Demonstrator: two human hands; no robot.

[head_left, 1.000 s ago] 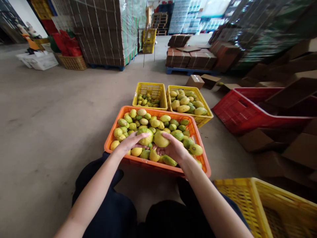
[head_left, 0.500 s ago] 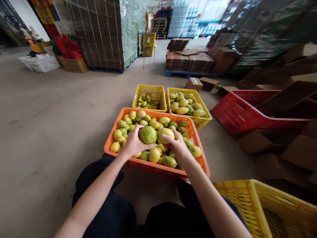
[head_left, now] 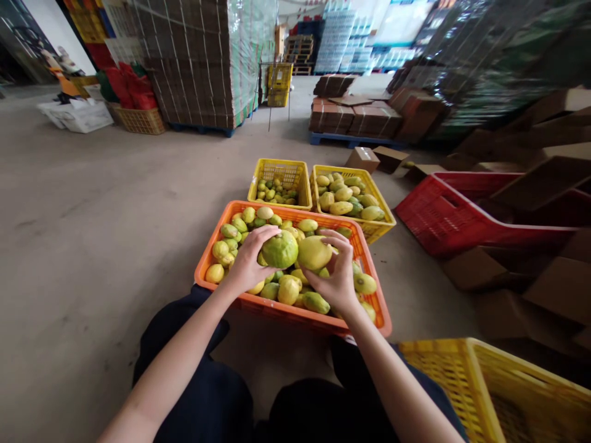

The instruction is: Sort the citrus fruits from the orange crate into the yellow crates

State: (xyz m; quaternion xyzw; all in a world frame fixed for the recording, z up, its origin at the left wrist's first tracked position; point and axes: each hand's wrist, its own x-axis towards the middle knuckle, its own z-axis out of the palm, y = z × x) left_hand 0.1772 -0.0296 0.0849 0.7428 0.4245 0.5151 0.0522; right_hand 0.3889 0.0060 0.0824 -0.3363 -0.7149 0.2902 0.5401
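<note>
On a clock centred on the orange rectangular plastic crate (head_left: 382, 307), our left hand (head_left: 252, 263) was at nine, fingers and thumb curled around a round, green, ridged fruit (head_left: 280, 249). Our right hand (head_left: 339, 271), at three, gripped a smooth, oval, pale-yellow fruit (head_left: 314, 253) between thumb and fingertips. Both fruits were raised over the crate, close together, neither set down. Green and yellow fruit lay in the small yellow plastic crate (head_left: 303, 184) at twelve and, longer and larger, in the yellow latticed plastic crate (head_left: 376, 231) at one. With so many pieces lying in the orange crate, we judged the handling partly done, much of it left.
</note>
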